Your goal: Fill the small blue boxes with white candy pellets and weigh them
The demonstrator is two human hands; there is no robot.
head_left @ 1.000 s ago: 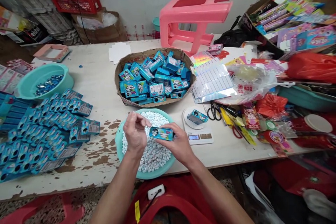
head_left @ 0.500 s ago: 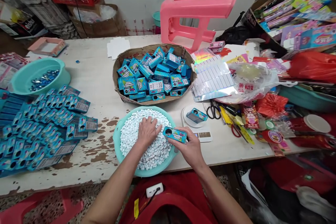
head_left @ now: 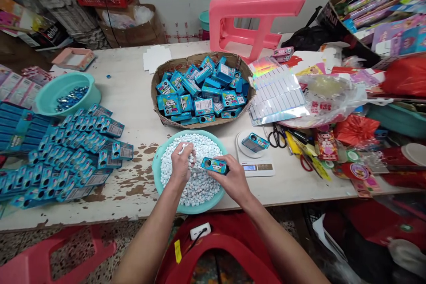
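Over a turquoise basin [head_left: 159,186] full of small white candies [head_left: 203,188], my left hand [head_left: 181,159] is curled around a scoop of those candies, some showing between the fingers. My right hand [head_left: 233,177] grips a small blue candy box [head_left: 214,165], tilted, with its round dark opening toward my left hand. Right of the basin, another blue box [head_left: 255,143] lies on a white kitchen scale [head_left: 266,169] whose display is lit. Behind the basin stands a cut-down cardboard box [head_left: 159,117] heaped with similar blue boxes [head_left: 203,106].
Rows of blue boxes [head_left: 76,151] cover the table's left, below a turquoise bowl [head_left: 95,97] of shiny blue pieces. Black scissors [head_left: 277,136], a plastic bag [head_left: 319,102] and sticker sheets [head_left: 279,93] crowd the right. A pink stool [head_left: 226,6] lies behind.
My left hand has lifted from lying spread on the candies and closed around some. The box in my right hand has come nearer to it. The view has shifted slightly left.
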